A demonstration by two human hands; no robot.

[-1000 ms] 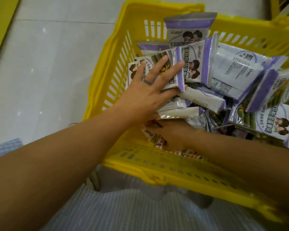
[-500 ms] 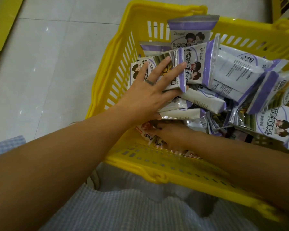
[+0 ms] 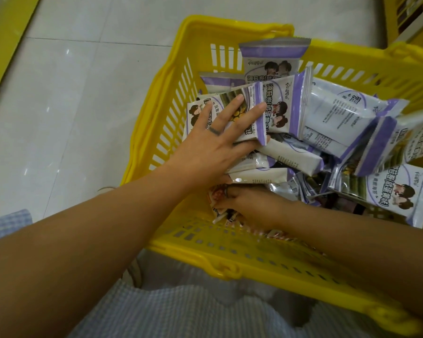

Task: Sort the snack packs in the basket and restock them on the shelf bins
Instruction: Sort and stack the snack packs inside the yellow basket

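Left hand (image 3: 213,147) lies spread flat on purple packs (image 3: 282,106); right hand (image 3: 254,206) seemingly grips small sachets (image 3: 217,215).

A pale, glossy tiled floor (image 3: 71,106) is carrying everything here, with thin grout lines running across it. A yellow slatted basket (image 3: 230,247) is sitting low over the tiles; its underside is hidden, so contact cannot be confirmed. Purple-and-white snack packs (image 3: 337,118) are lying heaped and overlapping inside the basket, filling most of it. One pack (image 3: 271,62) is standing upright against the far wall, poking above the rim. Small red-and-white packs (image 3: 215,196) are lying loose in the near corner, against the near wall. A yellow shelf base (image 3: 7,32) is edging the floor at the left, and another yellow unit (image 3: 410,18) is standing at the top right.
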